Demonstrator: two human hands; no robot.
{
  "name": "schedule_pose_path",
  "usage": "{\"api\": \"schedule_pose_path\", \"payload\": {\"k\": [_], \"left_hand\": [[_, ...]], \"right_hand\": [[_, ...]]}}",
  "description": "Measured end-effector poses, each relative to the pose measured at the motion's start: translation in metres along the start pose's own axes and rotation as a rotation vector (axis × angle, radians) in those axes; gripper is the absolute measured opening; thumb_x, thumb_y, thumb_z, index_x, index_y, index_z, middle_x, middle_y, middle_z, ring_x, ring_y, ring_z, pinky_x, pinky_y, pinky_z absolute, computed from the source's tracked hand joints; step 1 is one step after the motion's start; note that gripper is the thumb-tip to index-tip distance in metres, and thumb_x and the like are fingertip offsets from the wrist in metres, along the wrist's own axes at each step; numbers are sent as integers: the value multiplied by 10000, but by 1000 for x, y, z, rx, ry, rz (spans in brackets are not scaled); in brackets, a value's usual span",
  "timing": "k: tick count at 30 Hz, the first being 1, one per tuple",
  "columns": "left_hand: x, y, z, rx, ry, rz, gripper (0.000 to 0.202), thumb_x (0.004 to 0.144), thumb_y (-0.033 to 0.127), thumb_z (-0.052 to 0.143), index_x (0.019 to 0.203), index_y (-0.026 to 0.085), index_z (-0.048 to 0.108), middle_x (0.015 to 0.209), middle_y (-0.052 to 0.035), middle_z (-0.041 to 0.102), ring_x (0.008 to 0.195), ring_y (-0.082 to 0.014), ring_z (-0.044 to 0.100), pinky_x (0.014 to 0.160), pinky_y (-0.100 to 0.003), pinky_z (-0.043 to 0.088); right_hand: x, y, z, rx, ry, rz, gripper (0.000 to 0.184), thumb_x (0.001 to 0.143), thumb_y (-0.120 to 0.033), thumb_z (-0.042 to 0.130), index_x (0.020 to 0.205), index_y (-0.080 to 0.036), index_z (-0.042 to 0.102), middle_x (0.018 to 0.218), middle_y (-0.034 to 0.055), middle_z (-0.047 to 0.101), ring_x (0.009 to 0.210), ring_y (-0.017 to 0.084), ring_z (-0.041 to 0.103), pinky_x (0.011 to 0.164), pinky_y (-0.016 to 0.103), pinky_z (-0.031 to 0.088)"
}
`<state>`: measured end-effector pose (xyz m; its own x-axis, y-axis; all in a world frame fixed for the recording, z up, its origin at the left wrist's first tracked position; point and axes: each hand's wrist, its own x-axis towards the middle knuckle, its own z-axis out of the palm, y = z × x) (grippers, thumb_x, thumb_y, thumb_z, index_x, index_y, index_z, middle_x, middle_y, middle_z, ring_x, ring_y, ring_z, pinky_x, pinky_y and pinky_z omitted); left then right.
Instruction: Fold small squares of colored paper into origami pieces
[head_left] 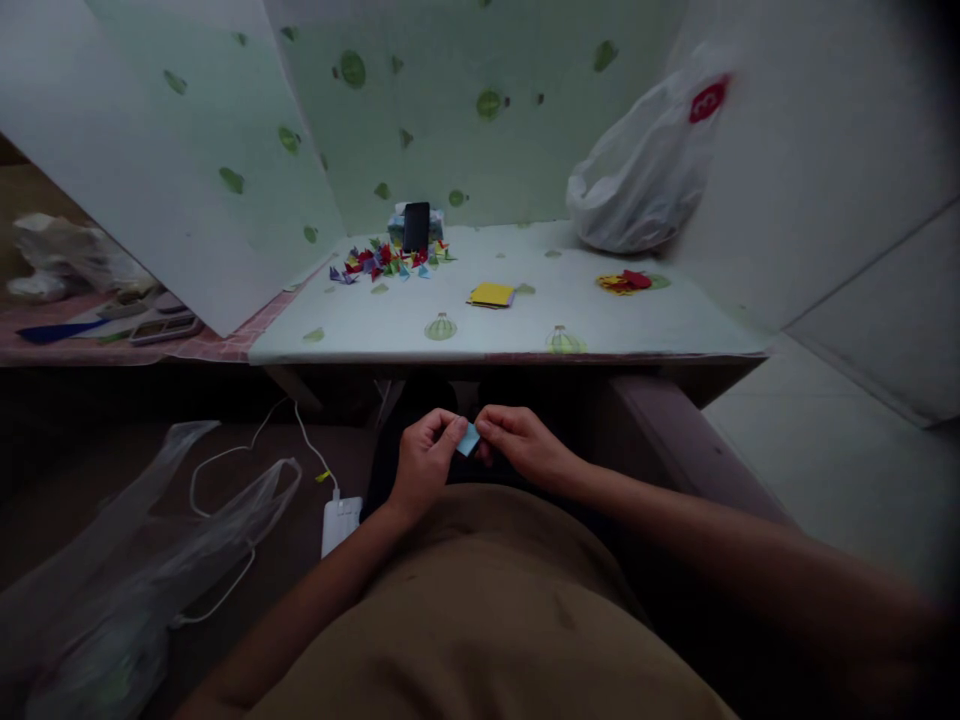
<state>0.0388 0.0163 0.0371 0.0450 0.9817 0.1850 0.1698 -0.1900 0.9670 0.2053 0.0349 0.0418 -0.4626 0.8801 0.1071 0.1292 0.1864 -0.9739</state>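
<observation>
Over my lap, a small light-blue piece of folded paper [469,440] is held between my two hands. My left hand [429,455] pinches its left side between thumb and fingers. On the other side, the thumb and fingertips of my right hand [525,445] close on its right edge. The fingers partly cover the paper, so its full shape is hidden. Beyond my hands, on the table, lies a stack of square paper [491,294] with yellow on top. Farther left is a heap of small folded paper pieces [382,262] in several colours.
A black phone [416,228] leans on a tissue box [397,228] at the back. Red and yellow paper pieces [626,282] lie right, near a white plastic bag [637,180]. Left of me are a white power bank [341,522] with a cable and a clear plastic bag [142,570].
</observation>
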Motion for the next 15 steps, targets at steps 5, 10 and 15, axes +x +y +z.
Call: {"api": "schedule_pose_path", "payload": {"k": [5, 10, 15], "left_hand": [[-1, 1, 2, -16, -15, -5, 275, 864, 379, 592, 694, 164, 584, 611, 29, 530, 580, -107, 466, 559, -225, 370], [2, -3, 7, -41, -11, -34, 308, 885, 412, 556, 696, 169, 551, 601, 36, 513, 535, -99, 481, 508, -216, 365], [6, -3, 7, -108, -58, -45, 278, 880, 415, 568, 784, 157, 614, 673, 17, 588, 582, -108, 540, 567, -223, 417]], "right_hand": [[0, -1, -2, 61, -39, 8, 387, 897, -498, 541, 706, -163, 566, 631, 4, 582, 601, 121, 536, 590, 249, 434], [0, 1, 1, -100, 52, -19, 290, 898, -345, 541, 668, -169, 531, 583, -16, 545, 545, 104, 481, 525, 229, 370], [-2, -2, 2, -204, 182, -67, 268, 909, -299, 514, 675, -174, 550, 591, -9, 551, 555, 115, 486, 537, 243, 364]]}}
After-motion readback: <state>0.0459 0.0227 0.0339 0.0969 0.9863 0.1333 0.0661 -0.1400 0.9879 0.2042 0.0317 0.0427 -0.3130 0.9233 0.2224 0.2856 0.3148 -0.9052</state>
